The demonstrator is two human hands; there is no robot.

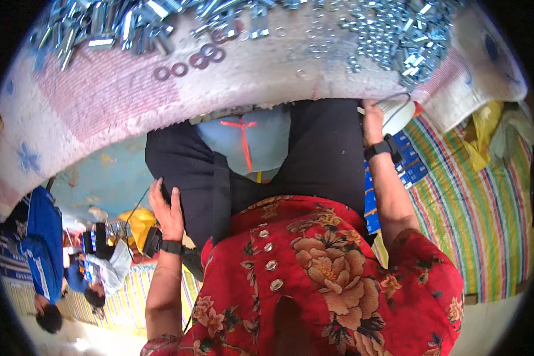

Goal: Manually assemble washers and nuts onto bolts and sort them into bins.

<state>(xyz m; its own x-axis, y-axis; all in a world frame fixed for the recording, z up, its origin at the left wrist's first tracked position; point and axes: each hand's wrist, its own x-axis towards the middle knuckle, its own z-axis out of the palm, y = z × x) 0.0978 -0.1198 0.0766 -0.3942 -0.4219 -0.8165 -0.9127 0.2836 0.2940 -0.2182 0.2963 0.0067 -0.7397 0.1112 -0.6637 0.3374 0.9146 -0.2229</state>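
My left hand (169,210) lies beside my left thigh, thumb and fingers apart, with nothing in it. A thin dark cable runs near its wrist. My right hand (372,124) hangs by my right thigh, just under the near edge of the cloth-covered table (255,77). Its fingertips are hard to make out there, so its grip does not show. Close to it are a white rounded object (399,115) and a dark cable loop. Each wrist wears a black band with a small device. On the table, several flat ring washers (197,60) lie apart from the metal heaps.
Shiny metal tube-like pieces (124,26) are heaped at the far left, small metal parts (397,35) at the far right. Blue boxes (406,157) and a yellow bag (486,133) are on the right, over a striped sheet (474,219). Two people (44,249) are at the left.
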